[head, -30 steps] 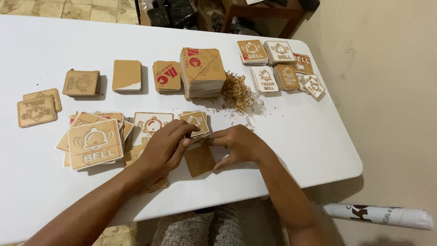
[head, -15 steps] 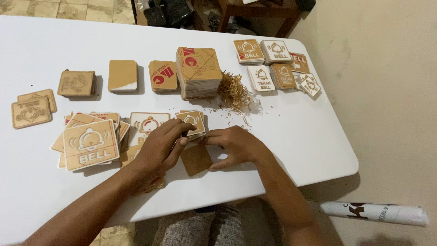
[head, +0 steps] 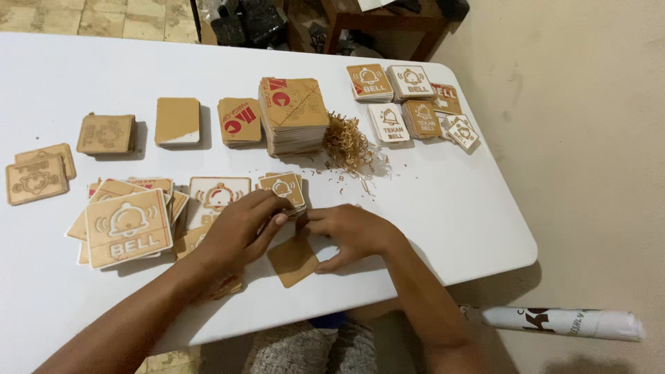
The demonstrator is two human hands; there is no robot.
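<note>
Hands meet at the table's near edge: left hand (head: 239, 225) and right hand (head: 350, 232) pinch a plain brown square (head: 292, 260), seemingly peeling its edge; a firmer fingertip purchase looks needed next.

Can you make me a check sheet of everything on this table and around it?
Surface: white table, its right end rounded.
Job's things: a brown square plaque lies flat under both hands; a small bell plaque sits just behind the fingers.
Clutter: a tall plaque stack, a heap of brown shavings, loose bell plaques at left, more plaques at the far right.
Hands: left hand and right hand meet over the square plaque, fingers pinching at its upper edge.
Cables: nothing seen.
Surroundings: a rolled white sheet on the beige floor, dark wooden furniture beyond the table.
</note>
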